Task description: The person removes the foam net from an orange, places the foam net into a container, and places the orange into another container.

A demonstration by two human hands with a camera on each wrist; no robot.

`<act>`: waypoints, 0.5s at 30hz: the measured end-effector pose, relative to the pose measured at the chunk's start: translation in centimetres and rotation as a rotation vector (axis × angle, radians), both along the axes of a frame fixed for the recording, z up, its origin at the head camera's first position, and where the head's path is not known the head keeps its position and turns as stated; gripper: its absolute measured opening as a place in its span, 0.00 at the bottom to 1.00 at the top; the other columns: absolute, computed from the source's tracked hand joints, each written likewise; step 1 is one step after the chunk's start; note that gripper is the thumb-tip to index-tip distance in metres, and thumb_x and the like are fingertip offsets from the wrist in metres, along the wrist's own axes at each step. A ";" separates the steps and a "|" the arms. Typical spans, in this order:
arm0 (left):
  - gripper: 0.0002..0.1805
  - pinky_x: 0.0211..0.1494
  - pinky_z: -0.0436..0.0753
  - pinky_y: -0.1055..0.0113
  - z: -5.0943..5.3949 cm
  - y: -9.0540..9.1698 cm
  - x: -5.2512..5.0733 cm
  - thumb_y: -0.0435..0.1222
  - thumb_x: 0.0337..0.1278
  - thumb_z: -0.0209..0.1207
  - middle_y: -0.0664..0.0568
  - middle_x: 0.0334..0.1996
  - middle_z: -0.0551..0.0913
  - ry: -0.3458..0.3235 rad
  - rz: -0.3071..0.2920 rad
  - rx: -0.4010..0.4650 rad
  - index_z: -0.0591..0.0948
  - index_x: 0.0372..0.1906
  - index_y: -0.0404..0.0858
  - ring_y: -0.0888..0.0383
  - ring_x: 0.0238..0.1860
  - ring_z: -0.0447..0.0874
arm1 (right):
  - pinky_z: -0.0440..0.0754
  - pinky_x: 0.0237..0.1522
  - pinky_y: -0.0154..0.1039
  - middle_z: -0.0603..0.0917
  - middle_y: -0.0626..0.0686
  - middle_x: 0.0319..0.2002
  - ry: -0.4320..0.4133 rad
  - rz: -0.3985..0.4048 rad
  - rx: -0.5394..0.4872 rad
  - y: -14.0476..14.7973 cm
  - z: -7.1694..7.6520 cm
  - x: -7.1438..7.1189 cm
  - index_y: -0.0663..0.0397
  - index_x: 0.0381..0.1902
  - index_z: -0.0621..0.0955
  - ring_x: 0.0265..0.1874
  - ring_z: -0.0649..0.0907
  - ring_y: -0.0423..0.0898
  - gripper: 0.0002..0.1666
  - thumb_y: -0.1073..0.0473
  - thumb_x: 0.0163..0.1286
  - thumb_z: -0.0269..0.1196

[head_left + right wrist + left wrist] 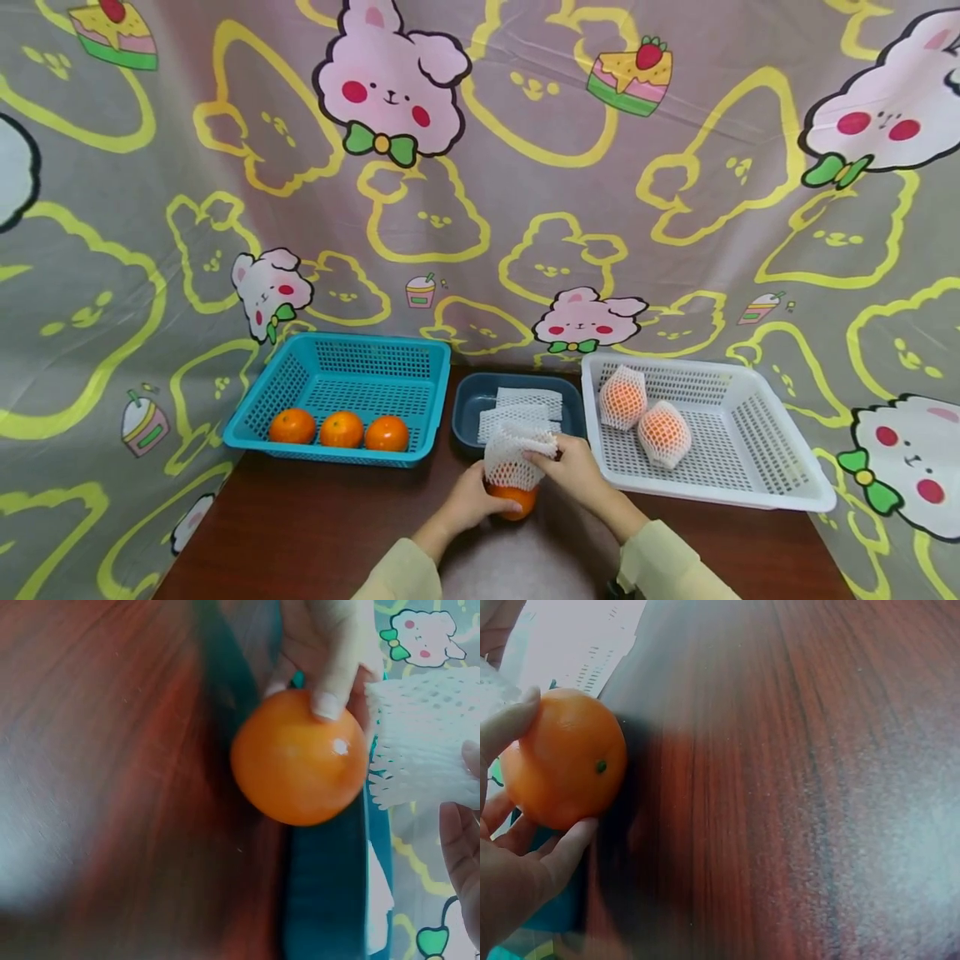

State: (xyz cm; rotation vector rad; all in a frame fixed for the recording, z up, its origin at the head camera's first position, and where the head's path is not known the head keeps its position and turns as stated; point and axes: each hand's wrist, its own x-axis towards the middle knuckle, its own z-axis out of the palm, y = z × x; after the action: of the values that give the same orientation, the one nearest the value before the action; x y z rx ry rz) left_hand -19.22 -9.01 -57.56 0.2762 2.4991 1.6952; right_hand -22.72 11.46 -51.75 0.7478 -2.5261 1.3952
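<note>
Left grip (pixel 472 500) clasps an orange (pixel 296 765) over the counter (pixel 315 521), apparently to steady it, while the right grip (pixel 577 473) pinches a net (pixel 416 742), its end just beside the orange, presumably for alignment.

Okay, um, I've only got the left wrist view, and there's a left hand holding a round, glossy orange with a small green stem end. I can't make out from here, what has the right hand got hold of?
Observer: The right hand is pinching a white, tube-like foam mesh sleeve.
Operator: Got it. Is there more bare fruit like this one anywhere?
Observer: Yes, three round, bare oranges sit in the turquoise, rectangular plastic basket.
Operator: And any with a sleeve on?
Observer: Two round oranges in white foam mesh lie in the white, rectangular plastic basket.
</note>
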 end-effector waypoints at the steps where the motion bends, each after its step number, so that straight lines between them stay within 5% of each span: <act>1: 0.39 0.57 0.80 0.49 0.0 0.0 0.0 0.39 0.43 0.81 0.44 0.52 0.83 0.000 -0.003 -0.007 0.77 0.61 0.28 0.50 0.49 0.81 | 0.87 0.37 0.40 0.90 0.58 0.40 0.015 0.009 0.010 0.0 0.1 -0.2 0.64 0.45 0.88 0.38 0.88 0.49 0.14 0.65 0.62 0.75; 9: 0.39 0.57 0.80 0.50 0.1 0.2 0.3 0.38 0.41 0.81 0.41 0.56 0.79 0.084 -0.022 -0.092 0.79 0.62 0.29 0.44 0.53 0.80 | 0.85 0.38 0.41 0.84 0.51 0.39 0.214 0.063 0.093 0.2 1.8 -2.3 0.59 0.37 0.87 0.36 0.83 0.47 0.09 0.67 0.59 0.76; 15: 0.39 0.59 0.79 0.46 0.1 0.1 0.3 0.38 0.42 0.81 0.42 0.57 0.78 0.067 -0.036 -0.113 0.79 0.63 0.32 0.43 0.55 0.78 | 0.80 0.31 0.36 0.79 0.48 0.36 0.273 0.048 0.123 0.0 3.1 -4.0 0.58 0.37 0.86 0.32 0.78 0.44 0.10 0.69 0.59 0.76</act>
State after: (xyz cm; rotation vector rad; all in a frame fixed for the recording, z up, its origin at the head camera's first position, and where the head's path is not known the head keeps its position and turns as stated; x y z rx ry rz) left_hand -18.93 -8.90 -57.46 0.3709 2.6096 1.5501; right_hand -26.68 11.41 -48.68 0.9545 -2.4088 1.0742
